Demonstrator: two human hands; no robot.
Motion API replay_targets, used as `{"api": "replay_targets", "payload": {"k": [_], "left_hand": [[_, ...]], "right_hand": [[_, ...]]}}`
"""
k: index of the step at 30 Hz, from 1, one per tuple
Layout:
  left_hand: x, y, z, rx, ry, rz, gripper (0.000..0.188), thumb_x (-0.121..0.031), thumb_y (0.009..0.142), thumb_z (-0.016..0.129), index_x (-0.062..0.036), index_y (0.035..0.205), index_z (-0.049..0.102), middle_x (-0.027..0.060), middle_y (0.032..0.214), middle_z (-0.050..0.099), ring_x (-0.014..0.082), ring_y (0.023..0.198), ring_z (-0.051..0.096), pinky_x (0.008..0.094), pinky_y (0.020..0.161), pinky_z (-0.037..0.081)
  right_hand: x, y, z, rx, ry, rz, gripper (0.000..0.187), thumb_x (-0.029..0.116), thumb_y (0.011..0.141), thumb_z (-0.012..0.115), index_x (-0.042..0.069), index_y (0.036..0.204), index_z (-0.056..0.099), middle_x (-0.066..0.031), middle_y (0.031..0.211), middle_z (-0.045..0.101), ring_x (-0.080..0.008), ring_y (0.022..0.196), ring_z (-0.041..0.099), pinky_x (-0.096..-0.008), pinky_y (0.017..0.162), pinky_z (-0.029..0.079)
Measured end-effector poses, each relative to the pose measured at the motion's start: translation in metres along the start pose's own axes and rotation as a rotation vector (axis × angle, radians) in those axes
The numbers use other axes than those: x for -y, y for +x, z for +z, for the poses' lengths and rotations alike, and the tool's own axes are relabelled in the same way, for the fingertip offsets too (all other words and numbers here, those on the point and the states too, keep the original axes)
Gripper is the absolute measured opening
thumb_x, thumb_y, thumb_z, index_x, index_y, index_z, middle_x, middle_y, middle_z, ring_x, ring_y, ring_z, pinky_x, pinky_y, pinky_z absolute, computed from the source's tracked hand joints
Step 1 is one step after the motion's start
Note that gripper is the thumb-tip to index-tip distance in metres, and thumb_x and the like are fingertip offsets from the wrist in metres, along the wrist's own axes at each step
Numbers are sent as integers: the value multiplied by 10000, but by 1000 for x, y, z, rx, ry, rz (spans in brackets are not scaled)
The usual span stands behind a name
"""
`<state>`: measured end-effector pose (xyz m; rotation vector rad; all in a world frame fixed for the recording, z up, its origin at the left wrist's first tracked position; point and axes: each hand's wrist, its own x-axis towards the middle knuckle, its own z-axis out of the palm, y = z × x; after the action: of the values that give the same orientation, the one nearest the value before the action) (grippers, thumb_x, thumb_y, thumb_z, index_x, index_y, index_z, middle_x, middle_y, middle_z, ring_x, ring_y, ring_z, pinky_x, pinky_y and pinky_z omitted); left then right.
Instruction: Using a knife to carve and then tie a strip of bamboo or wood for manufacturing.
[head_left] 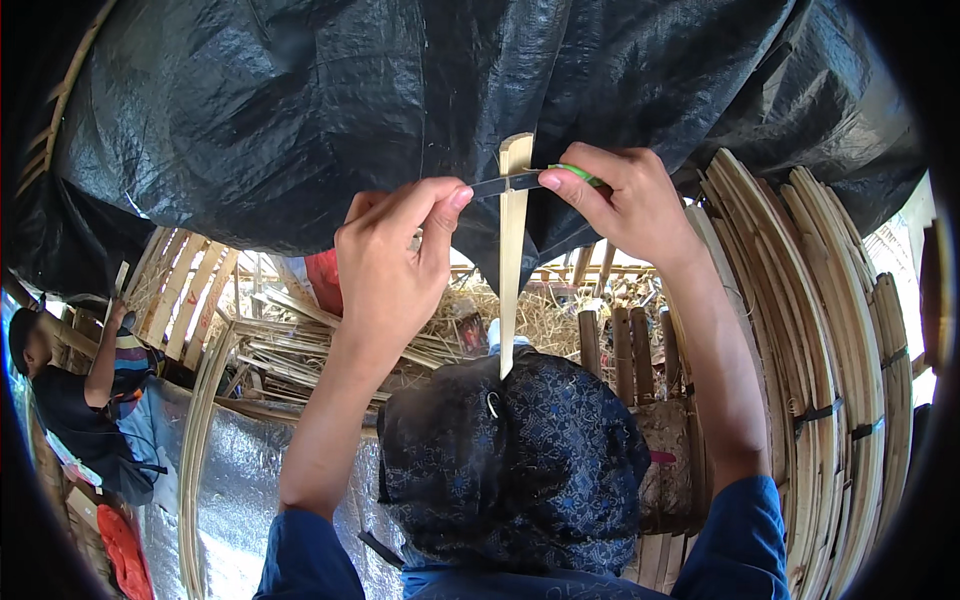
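Both my hands are raised in front of me with a thin dark-bladed knife (489, 187) stretched between them. My left hand (395, 260) pinches one end of the blade between thumb and fingertips. The other end, where a bit of green shows, is gripped by my right hand (625, 200). Crossing the blade is a pale strip of split bamboo (513, 240), standing nearly upright. The blade lies against this strip near its top. The strip narrows downward, and its lower end rests at dark blue patterned cloth (510, 450) below my hands.
Black plastic sheeting (330, 110) hangs ahead. Tied bundles of bamboo strips (800, 330) stand at the right, and loose strips and shavings (470, 310) lie beyond the cloth. At the far left sits another person (85, 420) with an arm raised, beside silvery sheeting (250, 470).
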<state>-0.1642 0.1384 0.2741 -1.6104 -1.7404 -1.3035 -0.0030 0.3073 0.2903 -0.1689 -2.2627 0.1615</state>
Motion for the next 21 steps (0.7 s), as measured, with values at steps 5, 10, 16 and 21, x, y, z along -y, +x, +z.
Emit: {"api": "replay_targets", "payload": {"k": [5,10,16,21], "left_hand": [[-4,-5,3,5,1,-65,127,-165,916,653,-48,903,701,56,716,694,159,661,605,291,594,447],[0,-13,7,-46,66,72,95,-170,907,645,-85,868,664,41,680,674,191,494,568,321,673,404],[-3,-13,5,52,96,12,108,-178,919,636,-88,902,692,36,657,690,201,595,563,319,713,411],[-2,-2,-7,197,-26,-17,135,-171,922,632,-70,868,703,71,679,691,210,579,575,329,627,431]], "right_hand": [[-3,-4,1,20,35,11,380,393,892,656,49,730,644,-109,487,507,-297,433,524,-375,442,400],[-2,-10,6,25,18,17,386,389,893,656,49,711,638,-112,480,499,-312,438,525,-379,439,394],[-8,-20,16,62,115,83,398,397,905,641,51,708,638,-119,464,483,-319,433,523,-388,438,385],[-6,-15,4,57,41,4,407,412,904,636,57,705,641,-117,478,498,-306,429,526,-389,440,387]]}}
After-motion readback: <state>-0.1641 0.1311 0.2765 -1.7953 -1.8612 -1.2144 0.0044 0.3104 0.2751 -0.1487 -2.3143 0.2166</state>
